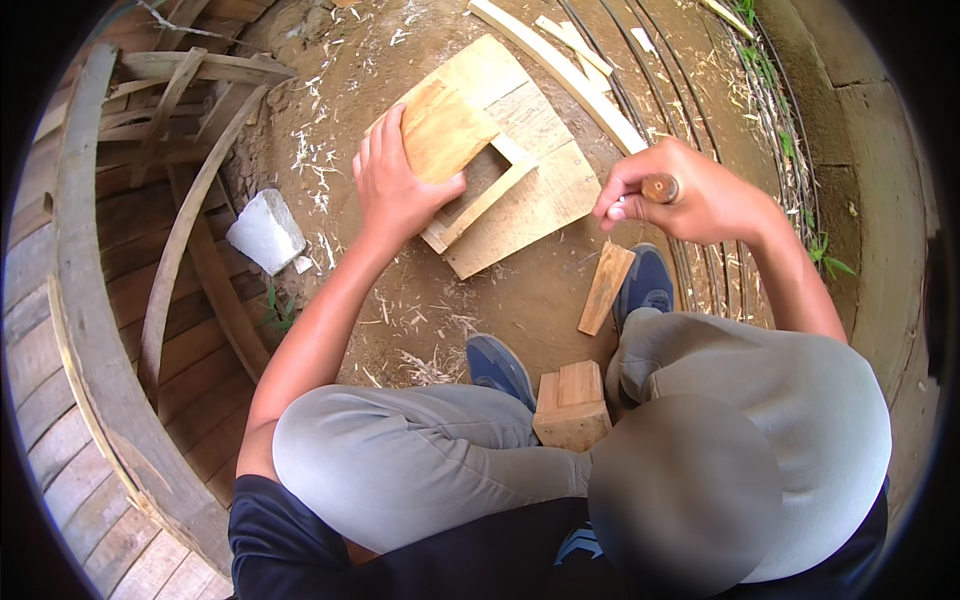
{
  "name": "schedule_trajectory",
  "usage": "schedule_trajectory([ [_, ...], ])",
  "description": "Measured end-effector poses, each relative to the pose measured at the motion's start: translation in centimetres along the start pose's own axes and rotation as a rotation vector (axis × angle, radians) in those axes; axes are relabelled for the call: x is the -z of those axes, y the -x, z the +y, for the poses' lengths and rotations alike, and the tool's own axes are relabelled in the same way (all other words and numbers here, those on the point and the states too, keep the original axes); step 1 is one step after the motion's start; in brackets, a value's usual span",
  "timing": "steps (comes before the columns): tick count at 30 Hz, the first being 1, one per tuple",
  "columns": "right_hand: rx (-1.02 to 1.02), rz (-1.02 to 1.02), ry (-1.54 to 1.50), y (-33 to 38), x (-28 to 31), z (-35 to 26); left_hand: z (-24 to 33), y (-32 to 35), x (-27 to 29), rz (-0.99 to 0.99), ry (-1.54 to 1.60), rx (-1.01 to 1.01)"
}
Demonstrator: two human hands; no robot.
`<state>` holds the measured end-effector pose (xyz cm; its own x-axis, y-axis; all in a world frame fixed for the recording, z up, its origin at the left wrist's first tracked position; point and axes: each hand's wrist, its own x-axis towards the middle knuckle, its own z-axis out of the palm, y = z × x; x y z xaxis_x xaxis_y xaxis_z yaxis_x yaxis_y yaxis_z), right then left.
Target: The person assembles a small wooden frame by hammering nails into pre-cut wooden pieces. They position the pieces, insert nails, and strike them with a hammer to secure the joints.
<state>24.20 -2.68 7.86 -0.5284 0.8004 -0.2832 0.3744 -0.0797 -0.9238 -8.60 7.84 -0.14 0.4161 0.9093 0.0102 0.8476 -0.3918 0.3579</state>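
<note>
At the far left, curved weathered planks (95, 330) run along the edge of the view, with bent wooden strips (180, 240) lying over them; just right of these a pale grey stone block (265, 232) sits on the bare earth among scattered wood shavings (315, 160); the left hand (400, 185) comes next, its fingers spread flat and pressing down on a small wooden board (445, 125), thumb hooked along the board's lower edge, so it steadies the board rather than gripping it; that board lies on top of a flat frame of pale planks (530, 190) resting on the ground ahead of the knees; below, between the two blue shoes (498, 368), a short block of wood (572, 405) stands, and a small wedge-shaped offcut (605, 288) lies beside the right shoe; further right, the right hand (690, 200) is curled tight around a round wooden tool handle (660, 187), whose end shows between thumb and fingers, the tool's working end hidden; long thin wood slats (560, 65) lie on the dirt beyond
</note>
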Motion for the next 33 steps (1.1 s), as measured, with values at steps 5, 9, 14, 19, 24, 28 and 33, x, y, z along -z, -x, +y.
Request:
schedule_trajectory([
  [5, 0.002, -0.007, -0.004, 0.0, 0.0, 0.1, -0.2, -0.1, 0.1, -0.003, -0.003, -0.02],
  [9, -0.006, -0.01, -0.015, 0.1, 0.1, 0.0, 0.0, -0.1, 0.2, -0.011, -0.001, -0.019],
  [14, -0.016, -0.001, -0.054, 0.1, 0.0, -0.3, -0.2, -0.2, 0.0, -0.038, -0.022, -0.015],
  [19, -0.037, 0.035, -0.025, 0.2, -0.2, -0.8, -0.5, -1.1, 1.7, -0.234, 0.198, 0.148],
  [24, -0.088, 0.057, -0.025, 0.1, -0.3, -1.6, -2.4, -2.7, 4.6, -0.057, 0.65, 0.069],
  [28, -0.096, 0.075, 0.034, 0.2, -0.3, -2.1, -3.3, -2.7, 5.6, -0.052, 0.525, 0.004],
  [33, -0.138, 0.064, 0.003, 0.0, -0.6, -2.4, -3.3, 0.2, 3.7, 0.163, 0.486, 0.261],
])
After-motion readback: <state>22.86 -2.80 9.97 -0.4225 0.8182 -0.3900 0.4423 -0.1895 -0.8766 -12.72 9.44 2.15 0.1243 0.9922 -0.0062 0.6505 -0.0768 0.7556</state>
